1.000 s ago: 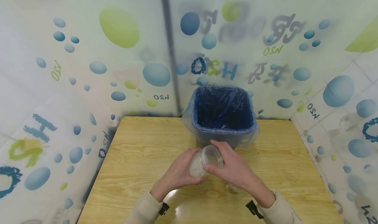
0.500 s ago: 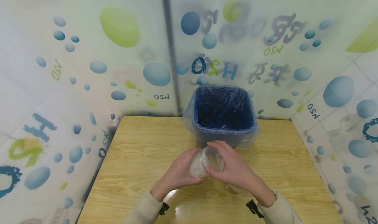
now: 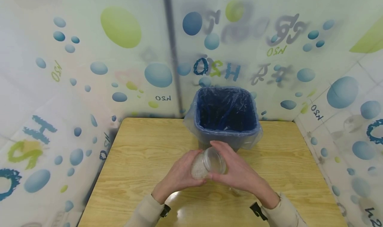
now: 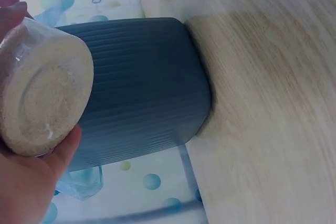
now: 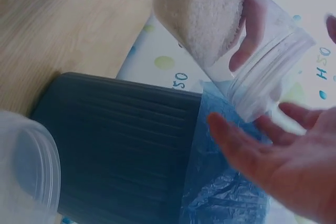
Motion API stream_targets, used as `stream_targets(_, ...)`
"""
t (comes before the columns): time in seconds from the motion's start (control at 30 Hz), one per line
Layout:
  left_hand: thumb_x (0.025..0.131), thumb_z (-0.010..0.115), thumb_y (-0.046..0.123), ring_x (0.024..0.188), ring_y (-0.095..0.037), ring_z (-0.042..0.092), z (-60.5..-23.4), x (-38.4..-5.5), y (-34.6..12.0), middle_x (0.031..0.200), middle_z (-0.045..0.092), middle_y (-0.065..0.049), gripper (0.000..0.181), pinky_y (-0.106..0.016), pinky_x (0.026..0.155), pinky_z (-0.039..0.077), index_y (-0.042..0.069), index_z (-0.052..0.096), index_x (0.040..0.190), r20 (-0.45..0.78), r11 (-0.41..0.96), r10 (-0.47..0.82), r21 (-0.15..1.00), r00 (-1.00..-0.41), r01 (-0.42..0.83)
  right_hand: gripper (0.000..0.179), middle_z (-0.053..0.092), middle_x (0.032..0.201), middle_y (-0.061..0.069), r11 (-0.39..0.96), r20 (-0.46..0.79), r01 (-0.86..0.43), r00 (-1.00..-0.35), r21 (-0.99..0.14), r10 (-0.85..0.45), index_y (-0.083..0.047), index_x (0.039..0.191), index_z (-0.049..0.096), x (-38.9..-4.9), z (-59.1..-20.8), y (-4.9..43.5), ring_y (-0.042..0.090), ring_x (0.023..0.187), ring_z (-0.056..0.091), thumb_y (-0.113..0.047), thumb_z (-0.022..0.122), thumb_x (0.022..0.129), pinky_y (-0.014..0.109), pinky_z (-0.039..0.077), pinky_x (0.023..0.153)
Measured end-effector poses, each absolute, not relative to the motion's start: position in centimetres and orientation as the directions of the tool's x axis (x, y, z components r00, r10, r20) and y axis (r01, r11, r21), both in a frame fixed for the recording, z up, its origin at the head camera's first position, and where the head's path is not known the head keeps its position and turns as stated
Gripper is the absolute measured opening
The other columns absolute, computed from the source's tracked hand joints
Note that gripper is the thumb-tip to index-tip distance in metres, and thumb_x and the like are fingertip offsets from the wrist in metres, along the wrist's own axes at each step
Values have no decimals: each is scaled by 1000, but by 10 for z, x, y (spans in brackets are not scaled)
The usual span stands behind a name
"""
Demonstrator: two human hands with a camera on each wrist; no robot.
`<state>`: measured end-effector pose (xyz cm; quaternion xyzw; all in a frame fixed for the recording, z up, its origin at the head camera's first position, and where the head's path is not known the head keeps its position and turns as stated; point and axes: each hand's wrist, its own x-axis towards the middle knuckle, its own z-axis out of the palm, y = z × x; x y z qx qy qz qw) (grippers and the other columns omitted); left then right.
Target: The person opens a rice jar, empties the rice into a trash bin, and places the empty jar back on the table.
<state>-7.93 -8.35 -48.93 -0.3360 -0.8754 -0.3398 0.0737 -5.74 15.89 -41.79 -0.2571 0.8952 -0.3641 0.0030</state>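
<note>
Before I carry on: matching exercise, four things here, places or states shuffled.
1. Transparent round jar of pale grains
2. Dark ribbed blue-grey bin
3. Bare left hand
4. Light-brown wooden table

A. supports the bin
B. tilted, held before the bin
C. upright, with a translucent liner
D. grips the jar's filled end

Pairs: 1-B; 2-C; 3-D; 4-A

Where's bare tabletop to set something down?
Bare patches on the table: between the bin and the left table edge; between the bin and the right one. Crowded: in front of the bin, with left hand and right hand at the jar, plus a clear container.
</note>
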Motion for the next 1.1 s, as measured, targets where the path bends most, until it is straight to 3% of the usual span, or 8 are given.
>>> stream_targets(0.17,64,97,36,104,-19,61,-488,-79,-83,123,63,-5,97,-38,82,55,7,50,143,421,568,530,468,-736,677,82,50,152,9,666,144,-355,-925,-656,-352,-13,155,45,-58,-418,155,32,133,54,-57,72,90,55,50,102)
stream_targets(0.5,63,97,40,106,-21,62,-486,-79,-82,125,63,-7,97,-38,82,56,6,50,141,469,590,516,413,-717,694,75,57,144,5,688,150,-355,-928,-633,-341,-16,150,52,-58,-417,153,28,122,61,-57,72,90,50,55,92)
stream_targets(0.63,64,97,39,109,-21,62,-487,-78,-83,128,62,-8,98,-39,85,56,6,49,143,452,573,521,444,-724,689,73,56,145,1,670,185,-407,-906,-621,-379,-17,149,53,-58,-418,155,24,122,60,-55,73,90,48,55,91)
stream_targets(0.9,65,95,38,109,-18,62,-490,-79,-85,127,63,-5,97,-38,86,56,7,49,144,411,531,533,519,-740,670,71,53,147,-4,584,268,-555,-819,-592,-507,-21,147,54,-61,-416,159,19,133,52,-38,81,83,47,52,102)
stream_targets(1.1,65,96,37,112,-19,62,-491,-78,-87,131,62,-7,99,-39,88,56,7,48,145,391,504,531,568,-752,651,76,49,151,-2,524,312,-625,-763,-579,-566,-20,148,51,-62,-416,161,21,136,49,-30,83,80,48,50,104)
